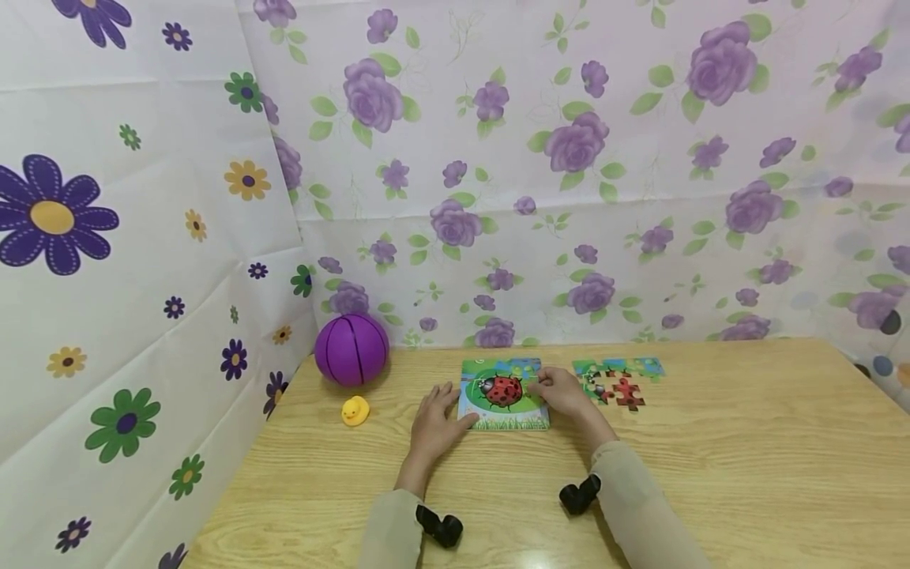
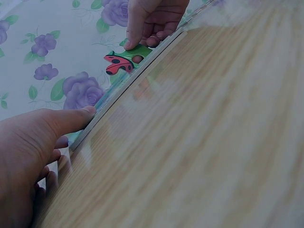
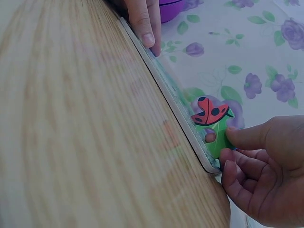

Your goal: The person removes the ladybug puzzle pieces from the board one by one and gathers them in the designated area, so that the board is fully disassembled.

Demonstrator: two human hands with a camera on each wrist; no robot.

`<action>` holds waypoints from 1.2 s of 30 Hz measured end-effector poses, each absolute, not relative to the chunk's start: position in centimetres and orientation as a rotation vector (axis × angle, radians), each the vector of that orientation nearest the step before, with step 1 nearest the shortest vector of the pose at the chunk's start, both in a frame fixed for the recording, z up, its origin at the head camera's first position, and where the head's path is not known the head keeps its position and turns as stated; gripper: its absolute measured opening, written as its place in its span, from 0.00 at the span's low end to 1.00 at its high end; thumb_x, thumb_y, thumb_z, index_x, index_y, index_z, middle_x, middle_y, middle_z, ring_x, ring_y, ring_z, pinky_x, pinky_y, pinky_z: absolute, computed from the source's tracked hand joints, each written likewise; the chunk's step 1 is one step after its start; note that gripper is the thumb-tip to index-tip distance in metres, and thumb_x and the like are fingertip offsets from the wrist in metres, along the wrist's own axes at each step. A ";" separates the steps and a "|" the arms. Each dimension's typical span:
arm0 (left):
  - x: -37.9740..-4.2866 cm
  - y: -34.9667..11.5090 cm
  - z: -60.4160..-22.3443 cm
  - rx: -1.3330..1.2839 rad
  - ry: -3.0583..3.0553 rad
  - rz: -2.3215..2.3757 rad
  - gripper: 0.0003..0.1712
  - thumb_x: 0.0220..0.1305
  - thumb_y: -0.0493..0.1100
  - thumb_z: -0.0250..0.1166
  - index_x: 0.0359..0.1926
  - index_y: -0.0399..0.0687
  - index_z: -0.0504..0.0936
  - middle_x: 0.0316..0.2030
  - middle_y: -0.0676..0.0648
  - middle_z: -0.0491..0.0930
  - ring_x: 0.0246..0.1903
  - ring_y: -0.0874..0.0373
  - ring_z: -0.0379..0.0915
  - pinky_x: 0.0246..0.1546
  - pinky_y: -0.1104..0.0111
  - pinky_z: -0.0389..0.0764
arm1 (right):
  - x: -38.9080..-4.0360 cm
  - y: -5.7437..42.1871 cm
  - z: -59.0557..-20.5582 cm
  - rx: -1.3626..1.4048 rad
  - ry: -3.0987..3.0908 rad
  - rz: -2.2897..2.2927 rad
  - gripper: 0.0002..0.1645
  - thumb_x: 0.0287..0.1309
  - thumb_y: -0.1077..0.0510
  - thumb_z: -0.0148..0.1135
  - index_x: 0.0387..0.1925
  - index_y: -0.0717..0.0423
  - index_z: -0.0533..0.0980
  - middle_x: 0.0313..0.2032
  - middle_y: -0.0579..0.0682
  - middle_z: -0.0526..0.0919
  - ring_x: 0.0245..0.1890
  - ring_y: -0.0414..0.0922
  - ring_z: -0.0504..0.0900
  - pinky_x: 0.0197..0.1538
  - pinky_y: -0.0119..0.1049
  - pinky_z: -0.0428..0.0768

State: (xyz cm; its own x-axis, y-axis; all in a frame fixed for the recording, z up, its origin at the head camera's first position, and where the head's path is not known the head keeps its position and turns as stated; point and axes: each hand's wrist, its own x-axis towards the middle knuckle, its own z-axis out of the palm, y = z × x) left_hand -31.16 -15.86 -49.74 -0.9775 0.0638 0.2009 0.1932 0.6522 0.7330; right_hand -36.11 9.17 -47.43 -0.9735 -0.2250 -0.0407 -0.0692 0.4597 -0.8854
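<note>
A ladybug jigsaw board [image 1: 490,420] lies flat on the table in the head view, its picture a red ladybug on a green leaf. Along its left side rests my left hand [image 1: 435,423], fingers extended at the edge and thumb at the lower left corner. My right hand [image 1: 562,391] is at the board's right side. Between thumb and fingers it pinches a puzzle piece [image 3: 219,129], green with a red, black-spotted part of the ladybug. Both wrist views show this piece tilted up above the board's surface.
Several loose puzzle pieces [image 1: 629,393] lie on the wooden table [image 1: 746,458] to the right of the board. A purple ball [image 1: 351,349] stands at the back left, with a yellow rubber duck [image 1: 355,411] in front of it. Flowered cloth [image 1: 498,174] hangs behind the table.
</note>
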 end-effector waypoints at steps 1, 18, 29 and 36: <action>-31.2 -15.9 -49.8 -0.214 -2.709 -1.230 0.37 0.59 0.54 0.69 0.64 0.38 0.74 0.70 0.38 0.65 0.75 0.39 0.50 0.78 0.47 0.47 | -36.1 9.2 -47.4 -0.262 2.553 -1.533 0.19 0.69 0.59 0.55 0.25 0.55 0.57 0.16 0.43 0.52 0.19 0.41 0.52 0.27 0.30 0.57; -31.5 -15.9 -50.1 -0.209 -2.715 -1.185 0.37 0.58 0.55 0.70 0.63 0.40 0.75 0.70 0.39 0.66 0.74 0.40 0.51 0.78 0.48 0.49 | -35.9 9.4 -47.3 -0.273 2.557 -1.525 0.20 0.71 0.57 0.51 0.23 0.55 0.59 0.21 0.48 0.70 0.19 0.41 0.56 0.26 0.31 0.59; -31.4 -15.9 -50.1 -0.211 -2.717 -1.198 0.38 0.58 0.55 0.69 0.64 0.40 0.74 0.70 0.40 0.65 0.75 0.41 0.51 0.78 0.48 0.48 | -35.9 9.6 -47.0 -0.312 2.517 -1.540 0.17 0.73 0.56 0.49 0.26 0.57 0.61 0.23 0.50 0.70 0.22 0.42 0.58 0.28 0.33 0.61; -31.5 -16.0 -50.2 -0.220 -2.712 -1.189 0.38 0.58 0.55 0.70 0.64 0.39 0.74 0.70 0.39 0.66 0.74 0.40 0.51 0.78 0.48 0.49 | -36.0 9.2 -47.1 -0.263 2.524 -1.598 0.16 0.72 0.54 0.50 0.28 0.57 0.64 0.23 0.49 0.70 0.20 0.42 0.60 0.25 0.30 0.62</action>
